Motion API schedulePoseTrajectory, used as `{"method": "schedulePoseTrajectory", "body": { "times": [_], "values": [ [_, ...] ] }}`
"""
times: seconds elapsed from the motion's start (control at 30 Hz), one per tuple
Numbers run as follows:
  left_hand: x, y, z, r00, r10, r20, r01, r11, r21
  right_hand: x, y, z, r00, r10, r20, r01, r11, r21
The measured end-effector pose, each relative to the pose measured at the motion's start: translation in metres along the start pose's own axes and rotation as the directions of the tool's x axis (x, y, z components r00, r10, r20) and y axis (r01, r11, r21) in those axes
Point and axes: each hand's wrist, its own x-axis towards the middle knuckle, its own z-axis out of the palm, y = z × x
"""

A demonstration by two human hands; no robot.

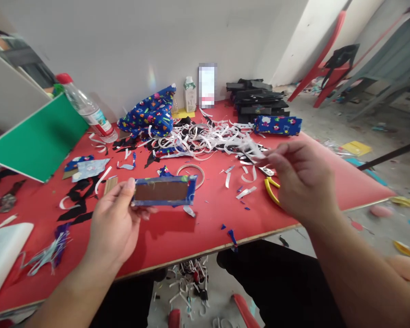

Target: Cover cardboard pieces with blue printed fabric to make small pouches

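My left hand (114, 218) grips the left end of a flat brown rectangular panel (161, 191), thumb on top. Blue patterned fabric with a shiny edge borders the panel, which is held above the red table. Over the table's right part, the fingers of my right hand (299, 177) are pinched together on a blurred whitish strip (253, 149). Just beneath that hand lies a yellow-handled cutting tool (272, 191), partly hidden by it. A roll of tape (201, 173) rests flat behind the panel.
White strip scraps (208, 136) heap at the back. Around them stand a red-capped bottle (97, 118), bunched blue patterned fabric (150, 111), a carton (190, 95), a phone (207, 86), stacked black pieces (258, 100) and a folded blue patterned piece (278, 125). A green board (44, 136) leans left.
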Motion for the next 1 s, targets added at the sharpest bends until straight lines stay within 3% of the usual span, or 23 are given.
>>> {"method": "schedulePoseTrajectory", "body": {
  "times": [0.1, 0.2, 0.33, 0.43, 0.5, 0.57, 0.63, 0.7, 0.8, 0.87, 0.9, 1.0],
  "values": [
    [0.000, -0.001, -0.010, 0.997, -0.054, 0.062, 0.048, 0.995, 0.085, 0.013, 0.016, -0.012, 0.984, 0.125, -0.126, -0.136, 0.988, -0.076],
    [-0.009, -0.006, -0.014, 0.963, -0.201, 0.180, 0.160, 0.963, 0.216, 0.014, 0.019, -0.014, 0.986, 0.141, -0.091, -0.162, 0.937, -0.310],
    [-0.016, -0.010, -0.018, 0.891, -0.364, 0.271, 0.268, 0.904, 0.334, 0.000, 0.008, 0.003, 0.998, 0.025, 0.052, 0.000, 0.900, -0.436],
    [-0.013, -0.013, -0.028, 0.876, -0.388, 0.287, 0.192, 0.826, 0.530, -0.013, -0.005, 0.030, 0.956, -0.078, 0.284, 0.193, 0.895, -0.402],
    [-0.010, -0.013, -0.036, 0.904, -0.322, 0.282, 0.045, 0.726, 0.686, -0.020, -0.011, 0.052, 0.873, -0.111, 0.474, 0.303, 0.886, -0.350],
    [-0.008, -0.011, -0.041, 0.932, -0.226, 0.284, -0.082, 0.631, 0.772, -0.023, -0.014, 0.074, 0.812, -0.098, 0.575, 0.344, 0.876, -0.338],
    [-0.009, -0.008, -0.042, 0.941, -0.157, 0.298, -0.144, 0.612, 0.778, -0.022, -0.013, 0.090, 0.772, -0.057, 0.633, 0.336, 0.882, -0.330],
    [-0.012, -0.006, -0.040, 0.938, -0.103, 0.331, -0.188, 0.650, 0.737, -0.017, -0.012, 0.097, 0.754, -0.028, 0.657, 0.317, 0.891, -0.326],
    [-0.019, -0.004, -0.036, 0.937, 0.058, 0.344, -0.290, 0.679, 0.675, -0.014, -0.022, 0.091, 0.803, -0.063, 0.593, 0.260, 0.932, -0.253],
    [-0.023, -0.004, -0.033, 0.917, 0.229, 0.326, -0.392, 0.662, 0.639, -0.020, -0.036, 0.080, 0.832, -0.111, 0.544, 0.157, 0.987, -0.037],
    [-0.024, -0.004, -0.032, 0.896, 0.307, 0.320, -0.443, 0.661, 0.606, -0.025, -0.044, 0.075, 0.820, -0.133, 0.556, 0.091, 0.991, 0.102],
    [-0.024, -0.003, -0.028, 0.842, 0.435, 0.318, -0.538, 0.717, 0.443, -0.045, -0.064, 0.064, 0.714, -0.031, 0.700, -0.292, 0.895, 0.338]
  ]
}}
